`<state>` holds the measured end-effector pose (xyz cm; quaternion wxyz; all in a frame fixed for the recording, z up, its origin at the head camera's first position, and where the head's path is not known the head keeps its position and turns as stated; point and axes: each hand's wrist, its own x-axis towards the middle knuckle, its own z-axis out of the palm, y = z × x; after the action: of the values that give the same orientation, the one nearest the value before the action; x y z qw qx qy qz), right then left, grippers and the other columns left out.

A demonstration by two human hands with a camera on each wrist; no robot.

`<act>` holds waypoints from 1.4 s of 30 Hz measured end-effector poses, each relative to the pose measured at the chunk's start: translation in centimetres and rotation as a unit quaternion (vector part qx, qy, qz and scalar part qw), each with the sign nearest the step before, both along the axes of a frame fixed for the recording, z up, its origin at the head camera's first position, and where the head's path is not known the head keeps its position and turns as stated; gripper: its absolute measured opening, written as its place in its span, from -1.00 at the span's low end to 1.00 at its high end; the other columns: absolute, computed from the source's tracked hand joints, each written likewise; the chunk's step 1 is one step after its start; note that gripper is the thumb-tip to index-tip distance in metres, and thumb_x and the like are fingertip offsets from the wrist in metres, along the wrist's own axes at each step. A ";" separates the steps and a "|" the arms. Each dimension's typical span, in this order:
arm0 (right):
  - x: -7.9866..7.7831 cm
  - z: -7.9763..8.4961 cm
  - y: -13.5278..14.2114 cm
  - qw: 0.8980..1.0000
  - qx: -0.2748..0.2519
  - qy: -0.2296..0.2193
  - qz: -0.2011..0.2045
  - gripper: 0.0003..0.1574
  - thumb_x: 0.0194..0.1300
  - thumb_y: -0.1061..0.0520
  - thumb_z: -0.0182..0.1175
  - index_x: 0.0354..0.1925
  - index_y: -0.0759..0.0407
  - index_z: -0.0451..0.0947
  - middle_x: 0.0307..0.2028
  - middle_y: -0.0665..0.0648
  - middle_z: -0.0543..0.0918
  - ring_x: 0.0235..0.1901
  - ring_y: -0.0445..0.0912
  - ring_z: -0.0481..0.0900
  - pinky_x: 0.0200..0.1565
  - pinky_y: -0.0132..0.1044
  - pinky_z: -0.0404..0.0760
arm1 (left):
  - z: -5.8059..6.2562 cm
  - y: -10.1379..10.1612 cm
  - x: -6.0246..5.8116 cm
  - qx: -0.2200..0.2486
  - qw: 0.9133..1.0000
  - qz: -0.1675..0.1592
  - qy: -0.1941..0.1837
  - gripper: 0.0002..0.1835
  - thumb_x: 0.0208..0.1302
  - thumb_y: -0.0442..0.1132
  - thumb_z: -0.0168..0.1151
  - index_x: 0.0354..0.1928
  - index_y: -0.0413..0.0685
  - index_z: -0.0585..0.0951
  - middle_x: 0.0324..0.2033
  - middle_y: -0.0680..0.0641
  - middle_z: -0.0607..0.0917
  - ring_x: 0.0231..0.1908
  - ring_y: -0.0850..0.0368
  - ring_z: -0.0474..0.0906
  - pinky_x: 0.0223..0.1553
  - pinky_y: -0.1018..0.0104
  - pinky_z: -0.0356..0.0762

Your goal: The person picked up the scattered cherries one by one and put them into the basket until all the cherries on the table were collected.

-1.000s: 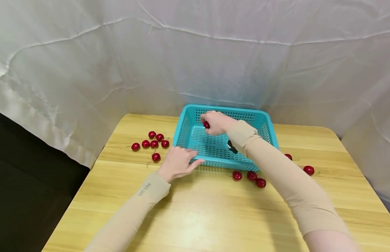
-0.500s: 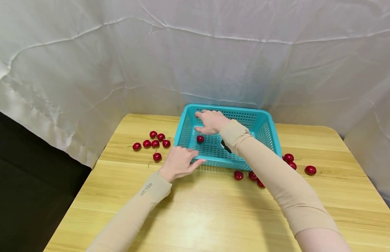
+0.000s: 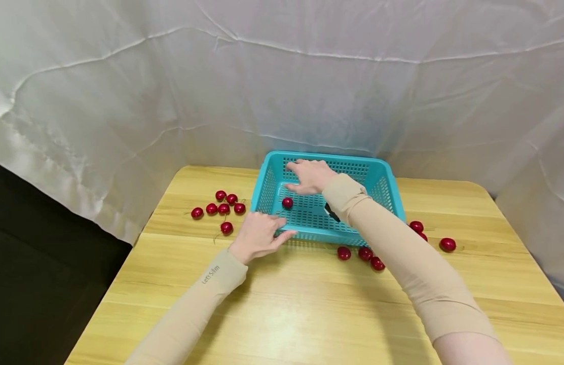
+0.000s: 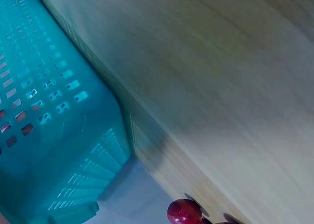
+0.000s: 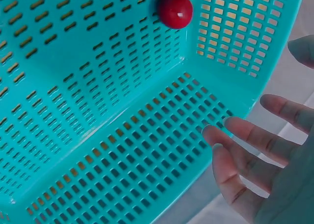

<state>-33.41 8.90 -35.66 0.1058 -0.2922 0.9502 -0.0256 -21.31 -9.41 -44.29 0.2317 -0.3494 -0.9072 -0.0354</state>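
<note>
A turquoise plastic basket [image 3: 396,195] stands at the back of the table. My left hand [image 3: 256,235] holds its near left corner, with the thumb along the front rim; the remaining fingers are mostly hidden. Skin shows through the basket's holes in the left wrist view. Above the basket's middle is my right hand [image 3: 311,177], its fingers spread and nothing in them. One red cherry [image 3: 287,203] lies on the basket floor, left of centre; the right wrist view also shows this cherry [image 5: 175,11], apart from the fingertips [image 5: 209,133].
Several stemmed cherries [image 3: 224,208] lie on the table left of the basket. More cherries [image 3: 343,253] lie before its front wall, and others [image 3: 448,245] to the right. A pale cloth [image 3: 209,91] hangs behind the wooden table [image 3: 282,314].
My right hand has let go of a cherry, which dropped to the basket floor and shifted slightly left. Its fingers have spread. The left hand has stayed at the corner.
</note>
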 end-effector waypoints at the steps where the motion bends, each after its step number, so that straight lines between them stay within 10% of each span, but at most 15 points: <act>1: 0.0 0.0 0.1 1.000 -0.001 0.000 -0.002 -0.22 0.46 -0.33 0.01 0.48 -0.06 0.23 0.50 0.23 0.28 0.40 0.22 0.39 0.32 0.21 0.43 | 0.0 0.0 0.0 0.000 1.000 -0.001 0.001 -0.57 0.36 0.24 0.14 -0.34 0.09 0.76 -0.52 0.05 0.80 -0.63 0.17 0.66 -0.64 0.47 0.37; 15: 1.1 1.3 3.5 0.999 -0.025 0.020 -0.022 -0.22 0.45 -0.31 0.05 0.47 -0.02 0.24 0.47 0.26 0.33 0.34 0.22 0.46 0.27 0.27 0.44 | 0.3 -0.1 -0.4 -0.005 1.000 0.005 0.003 -0.59 0.32 0.24 0.20 -0.38 0.09 0.72 -0.61 0.09 0.74 -0.72 0.25 0.51 -0.67 0.50 0.24; 28: 3.9 2.0 12.9 0.991 -0.084 0.077 -0.071 -0.20 0.43 -0.31 0.08 0.44 0.05 0.27 0.38 0.28 0.39 0.11 0.19 0.62 0.01 0.26 0.60 | 0.5 -0.2 -0.4 -0.004 1.000 0.008 -0.003 -0.62 0.29 0.22 0.24 -0.38 0.10 0.72 -0.60 0.06 0.75 -0.74 0.24 0.46 -0.70 0.50 0.09; 42: 10.6 -2.2 25.0 0.975 -0.138 0.099 -0.144 -0.20 0.43 -0.22 0.15 0.38 0.25 0.32 0.30 0.43 0.37 0.17 0.41 0.45 0.10 0.41 0.45 | 0.5 -0.2 -0.3 0.002 1.000 0.007 -0.014 -0.61 0.29 0.21 0.25 -0.48 0.09 0.64 -0.76 0.10 0.56 -0.78 0.30 0.16 -0.67 0.49 -0.10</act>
<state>-22.86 33.86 -37.90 -0.0347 -0.1649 0.9753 -0.1426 -21.64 -9.65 -43.83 0.2201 -0.3422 -0.9126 -0.0405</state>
